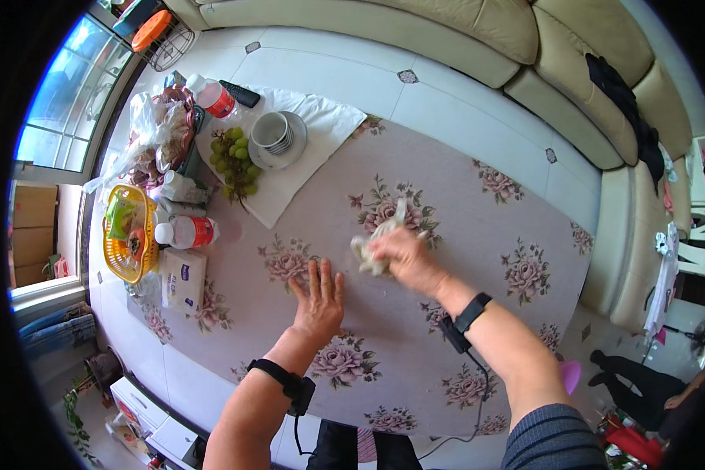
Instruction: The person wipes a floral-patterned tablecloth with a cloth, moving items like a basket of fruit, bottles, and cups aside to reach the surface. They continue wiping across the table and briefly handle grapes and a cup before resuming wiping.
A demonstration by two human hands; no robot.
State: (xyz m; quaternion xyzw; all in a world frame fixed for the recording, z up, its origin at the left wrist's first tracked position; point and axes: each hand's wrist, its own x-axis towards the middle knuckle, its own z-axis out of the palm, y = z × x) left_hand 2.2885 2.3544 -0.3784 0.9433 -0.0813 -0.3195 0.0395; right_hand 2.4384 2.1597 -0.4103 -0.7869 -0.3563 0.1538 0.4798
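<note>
A tablecloth with rose prints (423, 364) covers the table before me. My right hand (406, 252) is closed on a crumpled pale cloth (367, 255), which touches the tablecloth near the middle. To its left, my left hand (320, 299) lies palm down on the tablecloth with its fingers apart, holding nothing. Both wrists wear black bands with small boxes and cables. Beyond my left hand, green grapes (235, 161) and stacked bowls (272, 132) on a saucer rest on a white cloth (323, 117).
At the table's left stand a yellow plastic basket (110, 249), a tissue pack (183, 279), bottles with red labels (202, 232) and bagged items (147, 126). A remote control (241, 94) lies at the far edge. A beige leather sofa (388, 26) is behind. Another person's legs (637, 379) show at right.
</note>
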